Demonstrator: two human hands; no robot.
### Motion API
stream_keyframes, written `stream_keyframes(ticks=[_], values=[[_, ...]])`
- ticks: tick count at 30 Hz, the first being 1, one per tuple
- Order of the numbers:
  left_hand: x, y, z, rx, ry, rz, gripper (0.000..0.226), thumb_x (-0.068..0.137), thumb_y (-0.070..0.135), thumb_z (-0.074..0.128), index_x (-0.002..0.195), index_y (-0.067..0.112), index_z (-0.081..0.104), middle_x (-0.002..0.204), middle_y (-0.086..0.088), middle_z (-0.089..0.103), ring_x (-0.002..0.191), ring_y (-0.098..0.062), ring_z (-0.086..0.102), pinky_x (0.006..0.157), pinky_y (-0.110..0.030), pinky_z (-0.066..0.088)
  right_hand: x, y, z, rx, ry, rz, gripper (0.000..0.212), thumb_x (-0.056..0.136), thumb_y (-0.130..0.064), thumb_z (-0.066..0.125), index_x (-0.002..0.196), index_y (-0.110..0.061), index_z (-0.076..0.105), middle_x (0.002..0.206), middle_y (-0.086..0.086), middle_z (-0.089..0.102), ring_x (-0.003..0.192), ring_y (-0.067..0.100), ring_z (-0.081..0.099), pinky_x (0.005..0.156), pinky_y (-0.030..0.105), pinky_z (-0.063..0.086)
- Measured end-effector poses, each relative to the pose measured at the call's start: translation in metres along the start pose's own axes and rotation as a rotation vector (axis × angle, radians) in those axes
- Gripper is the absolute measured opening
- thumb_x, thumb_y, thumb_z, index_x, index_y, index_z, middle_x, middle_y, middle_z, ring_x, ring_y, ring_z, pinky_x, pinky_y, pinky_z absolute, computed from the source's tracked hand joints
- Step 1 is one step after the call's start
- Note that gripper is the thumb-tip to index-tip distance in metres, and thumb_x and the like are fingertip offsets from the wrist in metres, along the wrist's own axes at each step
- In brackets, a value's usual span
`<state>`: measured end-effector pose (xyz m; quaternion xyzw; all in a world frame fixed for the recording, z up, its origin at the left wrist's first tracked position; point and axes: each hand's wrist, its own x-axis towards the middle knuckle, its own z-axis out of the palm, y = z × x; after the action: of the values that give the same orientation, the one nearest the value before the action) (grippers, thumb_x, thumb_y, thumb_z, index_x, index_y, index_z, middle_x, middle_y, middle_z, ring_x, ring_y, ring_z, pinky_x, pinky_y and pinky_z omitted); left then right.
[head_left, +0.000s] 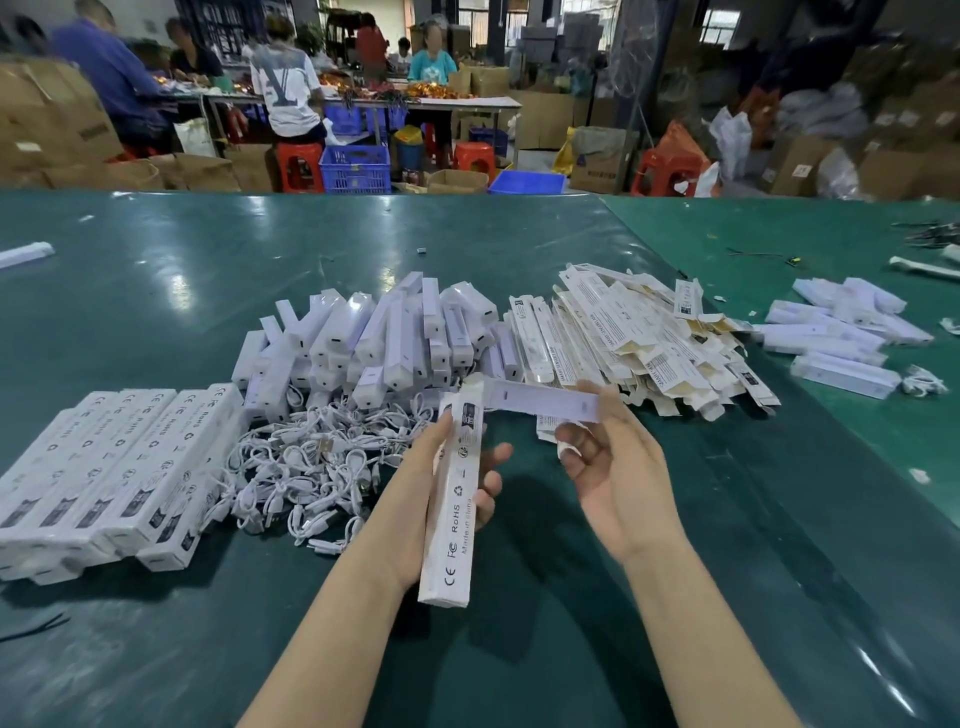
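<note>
My left hand (447, 499) grips a long white printed carton (453, 512), held nearly upright above the green table (156, 291), its open top end pointing away from me. My right hand (608, 457) pinches a white bar-shaped device (540, 400) that lies almost level, its left end at the carton's open mouth. Behind my hands lie a heap of bare white devices (384, 338), a tangle of white cables (311, 467) and a pile of flat unfolded cartons (639, 338).
A row of closed, filled cartons (119, 467) lies at the left. More white devices (841, 338) sit at the right on a second green table. Beyond the table's far edge, people sit at benches among blue crates, red stools and cardboard boxes.
</note>
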<state>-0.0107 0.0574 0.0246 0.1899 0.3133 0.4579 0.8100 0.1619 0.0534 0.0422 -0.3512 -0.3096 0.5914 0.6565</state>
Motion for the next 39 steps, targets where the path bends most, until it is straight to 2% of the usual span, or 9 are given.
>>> stream_keyframes(ticks=[4, 6, 10, 13, 16, 20, 26, 32, 39], values=[[-0.003, -0.002, 0.003, -0.018, -0.108, -0.075, 0.056, 0.071, 0.057, 0.071, 0.107, 0.014, 0.075, 0.099, -0.015, 0.071, 0.055, -0.018, 0.062, 0.04, -0.02, 0.049, -0.001, -0.001, -0.002, -0.147, -0.226, 0.126, 0.022, 0.089, -0.034, 0.06, 0.106, -0.028, 0.073, 0.092, -0.003, 0.068, 0.064, 0.009, 0.057, 0.056, 0.019, 0.045], [-0.005, 0.001, 0.003, -0.102, -0.124, -0.06, 0.055, 0.069, 0.046, 0.074, 0.114, 0.015, 0.071, 0.101, -0.013, 0.071, 0.05, -0.014, 0.06, 0.039, -0.018, 0.047, 0.0, 0.0, -0.004, -0.178, -0.237, 0.153, 0.023, 0.096, -0.033, 0.054, 0.112, -0.032, 0.071, 0.102, -0.005, 0.068, 0.067, 0.01, 0.058, 0.058, 0.02, 0.044], [-0.004, 0.003, -0.002, -0.074, -0.076, 0.007, 0.047, 0.072, 0.032, 0.074, 0.114, 0.012, 0.065, 0.092, -0.012, 0.07, 0.047, -0.01, 0.049, 0.039, -0.018, 0.043, 0.003, 0.003, -0.003, -0.19, -0.105, 0.269, 0.023, 0.098, -0.037, 0.052, 0.112, -0.031, 0.069, 0.084, -0.001, 0.069, 0.055, 0.01, 0.054, 0.052, 0.02, 0.047], [0.0, 0.002, -0.001, 0.141, -0.03, 0.009, 0.05, 0.076, 0.043, 0.067, 0.112, 0.008, 0.06, 0.077, -0.008, 0.065, 0.047, -0.012, 0.045, 0.039, -0.021, 0.041, 0.007, 0.006, -0.002, -0.13, 0.091, 0.316, 0.021, 0.095, -0.033, 0.059, 0.107, -0.018, 0.067, 0.064, 0.003, 0.065, 0.048, 0.011, 0.056, 0.043, 0.02, 0.046], [0.002, 0.001, 0.0, 0.258, -0.053, -0.069, 0.052, 0.079, 0.048, 0.057, 0.113, 0.008, 0.062, 0.074, -0.009, 0.059, 0.047, -0.016, 0.046, 0.04, -0.026, 0.041, 0.01, 0.007, -0.004, -0.128, 0.193, 0.279, 0.015, 0.093, -0.028, 0.061, 0.098, -0.014, 0.064, 0.056, 0.001, 0.061, 0.046, 0.011, 0.056, 0.044, 0.02, 0.047], [-0.004, -0.001, -0.006, 0.361, -0.097, -0.062, 0.049, 0.084, 0.037, 0.068, 0.122, 0.008, 0.056, 0.082, -0.009, 0.061, 0.058, -0.017, 0.051, 0.049, -0.026, 0.046, 0.012, 0.002, -0.01, -0.134, 0.222, 0.066, 0.016, 0.095, -0.014, 0.05, 0.103, -0.018, 0.064, 0.067, 0.0, 0.063, 0.049, 0.008, 0.056, 0.045, 0.018, 0.046], [-0.016, -0.003, -0.002, 0.665, -0.137, -0.108, 0.046, 0.081, 0.036, 0.069, 0.119, 0.013, 0.057, 0.083, 0.0, 0.063, 0.067, -0.013, 0.055, 0.058, -0.024, 0.048, 0.01, -0.005, -0.014, -0.153, 0.23, -0.176, 0.019, 0.094, -0.011, 0.058, 0.108, -0.023, 0.057, 0.066, -0.011, 0.061, 0.052, 0.005, 0.05, 0.051, 0.017, 0.044], [-0.017, -0.002, -0.003, 0.743, -0.165, -0.107, 0.04, 0.08, 0.036, 0.07, 0.114, 0.016, 0.06, 0.083, 0.0, 0.066, 0.068, -0.013, 0.057, 0.059, -0.024, 0.048, 0.01, -0.009, -0.015, -0.089, 0.159, -0.185, 0.03, 0.097, -0.01, 0.055, 0.102, -0.035, 0.07, 0.071, -0.006, 0.062, 0.053, 0.007, 0.053, 0.054, 0.018, 0.049], [-0.017, -0.003, -0.005, 0.771, -0.205, -0.122, 0.044, 0.078, 0.039, 0.073, 0.115, 0.018, 0.062, 0.085, 0.0, 0.068, 0.068, -0.012, 0.059, 0.061, -0.024, 0.049, 0.014, -0.003, -0.017, -0.227, 0.193, -0.126, 0.022, 0.09, -0.025, 0.066, 0.109, -0.033, 0.061, 0.083, -0.009, 0.068, 0.065, 0.002, 0.059, 0.057, 0.018, 0.05]])
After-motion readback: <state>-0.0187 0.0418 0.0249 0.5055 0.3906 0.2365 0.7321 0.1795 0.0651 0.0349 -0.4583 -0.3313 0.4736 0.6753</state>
